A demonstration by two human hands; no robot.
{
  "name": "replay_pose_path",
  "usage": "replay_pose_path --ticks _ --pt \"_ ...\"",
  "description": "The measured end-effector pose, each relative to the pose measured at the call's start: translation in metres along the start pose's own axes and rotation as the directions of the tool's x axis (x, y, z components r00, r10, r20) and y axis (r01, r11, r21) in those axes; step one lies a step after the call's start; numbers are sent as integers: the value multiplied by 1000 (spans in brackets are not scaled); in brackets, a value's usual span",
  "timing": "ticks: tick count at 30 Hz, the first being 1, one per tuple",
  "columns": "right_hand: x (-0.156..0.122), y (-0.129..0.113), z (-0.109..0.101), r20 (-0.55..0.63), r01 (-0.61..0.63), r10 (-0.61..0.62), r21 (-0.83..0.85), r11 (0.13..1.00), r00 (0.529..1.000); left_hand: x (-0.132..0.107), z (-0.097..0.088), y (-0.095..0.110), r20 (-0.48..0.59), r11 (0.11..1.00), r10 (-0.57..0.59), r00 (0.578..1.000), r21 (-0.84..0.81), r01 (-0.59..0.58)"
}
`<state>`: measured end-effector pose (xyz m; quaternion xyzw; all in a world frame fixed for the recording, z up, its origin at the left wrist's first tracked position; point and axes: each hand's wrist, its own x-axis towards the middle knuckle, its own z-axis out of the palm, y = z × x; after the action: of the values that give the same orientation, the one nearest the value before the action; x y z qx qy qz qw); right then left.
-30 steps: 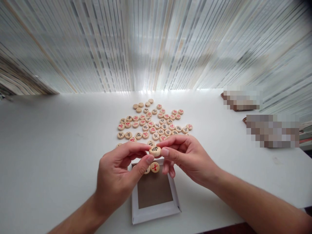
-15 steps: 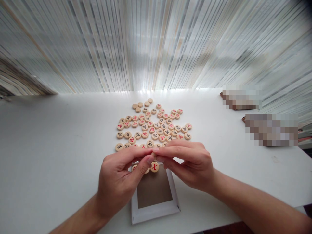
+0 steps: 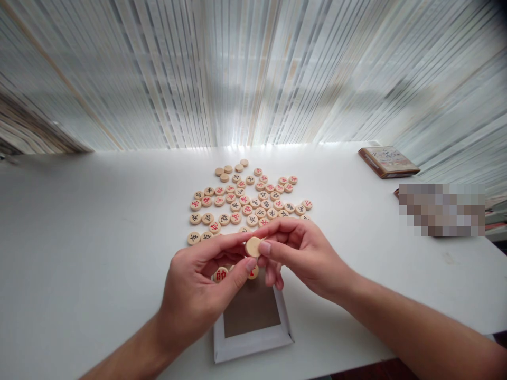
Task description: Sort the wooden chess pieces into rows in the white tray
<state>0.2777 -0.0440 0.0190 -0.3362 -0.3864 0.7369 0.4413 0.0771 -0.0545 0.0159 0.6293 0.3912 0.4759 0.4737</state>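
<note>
A round wooden Chinese chess piece point(image 3: 252, 247) is pinched between both hands above the box, its plain blank face toward me. My left hand point(image 3: 194, 285) touches it from the left with thumb and index finger. From the right, my right hand point(image 3: 307, 253) grips its edge between thumb and index finger, the other fingers curled below. Under the hands lies an open white box point(image 3: 253, 343) with a brown bottom. Along its far end sit a red-marked piece point(image 3: 221, 275) and others partly hidden by my fingers.
Many loose pieces point(image 3: 235, 218) with red or black characters spread over the white table point(image 3: 119, 253) beyond my hands. Several face-down pieces point(image 3: 224, 178) lie at the back. A flat brown box point(image 3: 390, 161) and a blurred-out item point(image 3: 441, 211) are at the right. A striped curtain point(image 3: 237, 68) hangs behind.
The piece between my fingers has turned so its blank face shows. My right hand has shifted its grip, with the thumb now on the piece's right edge. The left hand has barely moved.
</note>
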Motion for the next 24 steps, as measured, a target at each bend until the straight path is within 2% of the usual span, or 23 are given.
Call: replay_pose_path --ticks 4,10,12,14,20,24 --pt "1 1 0 3 -30 30 6 1000 1000 -2 -3 -6 -4 995 51 999 90 -50" --pt "1 2 -1 -17 -88 87 -42 995 996 -1 -3 -4 72 932 255 964 247 -264" --pt "1 2 0 -33 -81 79 -55 995 996 0 -2 -2 100 916 287 953 262 -304" --pt "0 2 1 -27 -65 63 -59 996 998 1 -2 -1 111 921 274 955 256 -294" --pt "0 -1 -1 61 -65 64 14 998 996 -1 -4 -5 58 974 137 989 173 -145" --pt "1 -1 -4 103 -79 74 45 996 992 -2 -6 -5 31 974 149 988 165 -152"
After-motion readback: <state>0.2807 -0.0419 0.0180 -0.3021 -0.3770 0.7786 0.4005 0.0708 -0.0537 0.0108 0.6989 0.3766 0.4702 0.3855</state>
